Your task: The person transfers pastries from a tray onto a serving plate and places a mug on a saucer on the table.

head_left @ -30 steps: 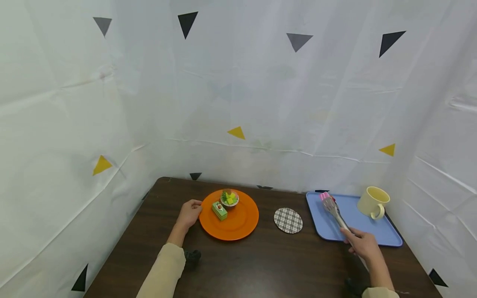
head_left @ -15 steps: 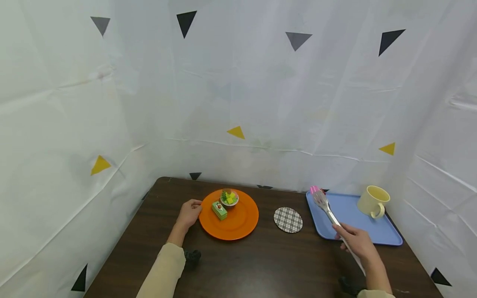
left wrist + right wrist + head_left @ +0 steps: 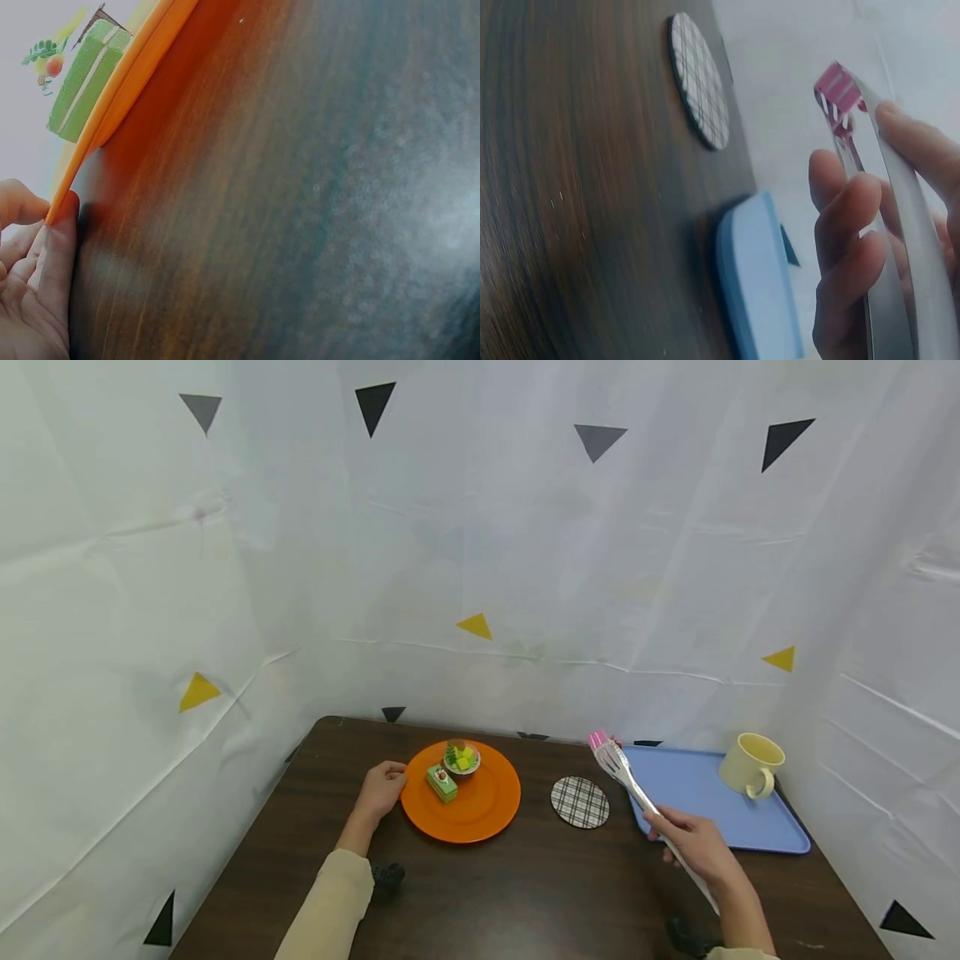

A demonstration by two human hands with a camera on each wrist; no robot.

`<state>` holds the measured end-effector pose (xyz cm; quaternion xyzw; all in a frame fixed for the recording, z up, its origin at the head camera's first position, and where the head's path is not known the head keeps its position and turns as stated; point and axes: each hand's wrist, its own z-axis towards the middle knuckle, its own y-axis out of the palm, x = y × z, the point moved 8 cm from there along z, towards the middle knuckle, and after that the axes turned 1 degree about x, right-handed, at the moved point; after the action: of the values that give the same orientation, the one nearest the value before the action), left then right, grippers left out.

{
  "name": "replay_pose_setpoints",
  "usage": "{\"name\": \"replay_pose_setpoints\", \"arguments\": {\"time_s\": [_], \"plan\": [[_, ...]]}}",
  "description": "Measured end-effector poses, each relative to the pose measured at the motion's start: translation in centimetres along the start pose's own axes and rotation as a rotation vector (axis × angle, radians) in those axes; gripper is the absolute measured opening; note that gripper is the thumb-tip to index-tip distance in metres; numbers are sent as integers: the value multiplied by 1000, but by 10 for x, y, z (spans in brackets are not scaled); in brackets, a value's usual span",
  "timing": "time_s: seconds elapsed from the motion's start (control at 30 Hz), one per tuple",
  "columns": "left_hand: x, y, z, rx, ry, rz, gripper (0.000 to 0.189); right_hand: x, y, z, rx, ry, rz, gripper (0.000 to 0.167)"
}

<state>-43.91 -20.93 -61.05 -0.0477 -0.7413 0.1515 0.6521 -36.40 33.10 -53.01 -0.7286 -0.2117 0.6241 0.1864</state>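
My left hand pinches the left rim of an orange plate, thumb on top and fingers underneath in the left wrist view. On the plate sit a green toy cake slice and a small cup of green and yellow pieces. My right hand grips silver tongs, thumb on one arm and fingers round the other. Between the tong tips is a small pink-and-white striped piece with a bit of red beside it. In the head view it appears beyond the tray's left corner.
A blue tray lies at the right, with a pale yellow mug on its far right part. Between plate and tray is a round checked coaster. White sheeting stands behind the dark wooden table and along its sides.
My right hand has moved left, carrying the tongs and pink striped piece from over the blue tray to past its left edge. The left hand and plate have stayed put.
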Motion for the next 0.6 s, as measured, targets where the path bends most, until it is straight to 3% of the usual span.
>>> {"name": "replay_pose_setpoints", "arguments": {"time_s": [0.37, 0.6], "plan": [[-1, 1, 2, 5, 11, 20, 36, -17, 23, 0, -44, -69, -5, 70], [0, 0, 2, 7, 18, 18, 36, -32, 50, -1, -54, -96, -37, 66]]}}
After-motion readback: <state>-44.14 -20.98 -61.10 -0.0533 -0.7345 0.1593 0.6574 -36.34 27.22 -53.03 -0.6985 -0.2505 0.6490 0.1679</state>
